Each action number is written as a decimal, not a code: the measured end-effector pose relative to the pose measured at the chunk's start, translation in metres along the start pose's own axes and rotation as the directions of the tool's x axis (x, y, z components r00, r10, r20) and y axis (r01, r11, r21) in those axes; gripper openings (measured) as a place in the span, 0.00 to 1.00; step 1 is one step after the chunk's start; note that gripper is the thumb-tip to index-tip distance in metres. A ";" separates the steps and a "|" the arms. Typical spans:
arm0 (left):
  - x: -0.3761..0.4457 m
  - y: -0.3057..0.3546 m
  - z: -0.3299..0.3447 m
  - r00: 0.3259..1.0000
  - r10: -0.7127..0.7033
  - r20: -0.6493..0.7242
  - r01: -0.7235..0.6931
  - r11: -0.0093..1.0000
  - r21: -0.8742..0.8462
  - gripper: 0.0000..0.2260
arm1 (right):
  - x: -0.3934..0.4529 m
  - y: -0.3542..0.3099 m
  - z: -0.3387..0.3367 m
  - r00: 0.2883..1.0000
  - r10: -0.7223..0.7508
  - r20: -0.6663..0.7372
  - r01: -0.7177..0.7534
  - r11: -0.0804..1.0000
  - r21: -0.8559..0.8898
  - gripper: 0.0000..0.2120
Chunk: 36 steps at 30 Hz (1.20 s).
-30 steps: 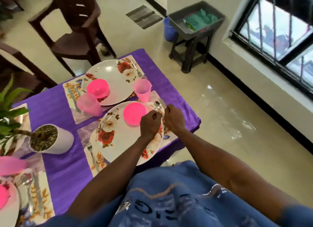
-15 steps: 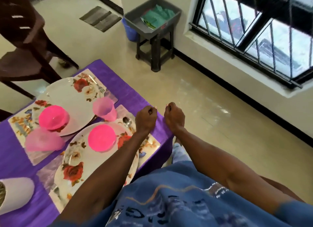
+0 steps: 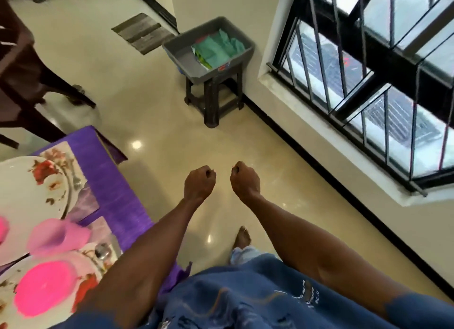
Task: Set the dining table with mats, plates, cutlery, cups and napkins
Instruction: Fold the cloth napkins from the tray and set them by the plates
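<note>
A person looks down at two bare forearms stretched out over a glossy cream floor. The left hand (image 3: 199, 182) and the right hand (image 3: 245, 180) hang side by side, close but apart, each curled into a loose fist with nothing in its grip; they are clear of the table, over open floor, which suggests a walk to fetch more items. Ahead, against the wall under a barred window (image 3: 383, 66), one grey plastic tub (image 3: 181, 50) sits on one dark stool (image 3: 213, 95); green folded cloths (image 3: 217, 49), probably the napkins, lie piled inside it, likely kept there as a supply point near the table. How many cloths there are cannot be told. The purple-clothed dining table (image 3: 115, 193) fills the lower left corner. On it, two floral plates show: the far plate (image 3: 27, 188) and the near plate (image 3: 95, 277), each lying on a patterned place mat (image 3: 84, 203). One pink bowl (image 3: 45, 288) rests in the near plate. One blurred pink cup (image 3: 57, 235) stands between the plates. One fork (image 3: 73, 171) lies beside the far plate and one spoon (image 3: 102, 250) beside the near one, cutlery set at the plate edge within a diner's reach. No napkin shows on the table, so that step seems to remain. One dark chair (image 3: 22, 83) stands at upper left.
</note>
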<state>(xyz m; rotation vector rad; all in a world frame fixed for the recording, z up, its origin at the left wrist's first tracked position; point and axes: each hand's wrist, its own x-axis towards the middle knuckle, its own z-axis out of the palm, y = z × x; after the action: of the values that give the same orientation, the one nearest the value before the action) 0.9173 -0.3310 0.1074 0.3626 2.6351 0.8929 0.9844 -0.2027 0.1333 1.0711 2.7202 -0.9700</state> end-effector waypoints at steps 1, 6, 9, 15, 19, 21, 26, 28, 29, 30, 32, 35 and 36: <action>0.009 0.009 0.008 1.000 -0.014 0.016 0.014 1.000 0.025 0.13 | 0.012 0.005 -0.007 1.000 0.005 0.010 -0.005 1.000 -0.009 0.11; 0.043 0.033 0.029 0.997 -0.048 0.058 0.040 0.991 0.128 0.13 | 0.061 0.014 -0.026 0.999 0.029 0.033 -0.028 0.999 -0.019 0.13; 0.066 0.041 0.029 0.997 -0.051 0.063 0.039 0.983 0.179 0.13 | 0.087 0.009 -0.032 0.999 0.017 0.042 -0.016 0.999 -0.038 0.13; 0.129 0.035 0.022 0.994 -0.054 0.097 0.026 0.962 0.272 0.13 | 0.146 -0.013 -0.021 0.995 0.009 0.097 -0.004 0.999 -0.046 0.12; 0.203 0.016 0.000 0.965 0.004 0.262 -0.110 0.915 0.389 0.13 | 0.199 -0.042 -0.003 0.993 0.045 0.106 -0.039 0.998 -0.059 0.10; 0.252 0.007 -0.020 0.956 0.006 0.293 -0.128 0.908 0.398 0.12 | 0.231 -0.063 0.006 0.990 0.071 0.118 -0.065 0.996 -0.058 0.09; 0.361 -0.008 -0.088 0.944 0.019 0.328 -0.168 0.886 0.431 0.11 | 0.315 -0.137 0.020 0.983 0.165 0.079 -0.168 0.985 0.034 0.11; 0.399 -0.014 -0.110 0.939 0.029 0.343 -0.194 0.868 0.457 0.11 | 0.343 -0.170 0.024 0.980 0.186 0.070 -0.191 0.979 0.077 0.12; 0.420 -0.018 -0.120 0.936 0.035 0.351 -0.206 0.860 0.466 0.11 | 0.358 -0.187 0.028 0.979 0.194 0.067 -0.200 0.976 0.091 0.13; 0.439 -0.020 -0.127 0.934 0.033 0.356 -0.209 0.858 0.469 0.11 | 0.372 -0.201 0.032 0.978 0.201 0.060 -0.206 0.973 0.101 0.13; 0.477 -0.021 -0.137 0.927 0.032 0.374 -0.220 0.854 0.472 0.11 | 0.399 -0.226 0.037 0.973 0.225 0.049 -0.229 0.965 0.125 0.12; 0.532 -0.011 -0.143 0.909 0.065 0.412 -0.263 0.857 0.444 0.10 | 0.445 -0.243 0.040 0.957 0.285 0.058 -0.291 0.945 0.148 0.11; 0.554 -0.006 -0.144 0.901 0.074 0.427 -0.276 0.857 0.436 0.09 | 0.464 -0.245 0.041 0.948 0.311 0.064 -0.317 0.937 0.149 0.11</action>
<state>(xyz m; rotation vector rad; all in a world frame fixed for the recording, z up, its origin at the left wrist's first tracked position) 0.3552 -0.2244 0.0836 0.8332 2.4243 0.1416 0.4716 -0.0881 0.1045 1.4415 2.3691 -1.1473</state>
